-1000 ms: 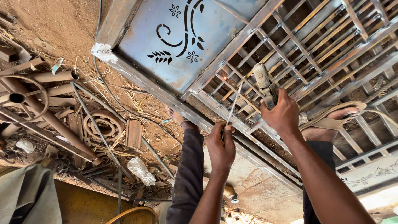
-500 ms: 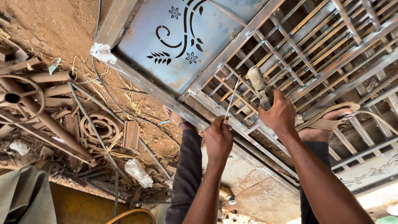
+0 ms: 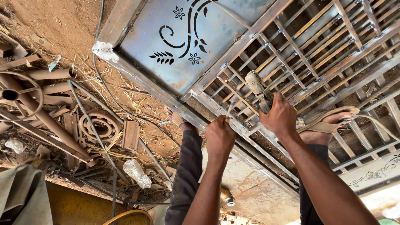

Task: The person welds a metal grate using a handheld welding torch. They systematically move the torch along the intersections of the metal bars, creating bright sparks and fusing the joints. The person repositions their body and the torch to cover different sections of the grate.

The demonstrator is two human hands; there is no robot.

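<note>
My left hand pinches a thin welding rod that points up towards the holder. My right hand grips a worn electrode holder just above the rod's tip. Both hands hover over a steel gate frame lying flat on the ground. The frame has a grille of thin bars and a sheet panel with cut-out flowers and scrolls. My sandalled foot rests on the grille; my other foot is on the earth beside the frame's edge.
Rusty pipes, a wheel, metal rings and a clear plastic bottle lie on the dirt at left. A dark cable crosses them. A yellow hose and grey cloth sit at the lower left.
Both hands have shifted slightly up and to the left over the grille. The rod's upper end is now closer to the electrode holder.
</note>
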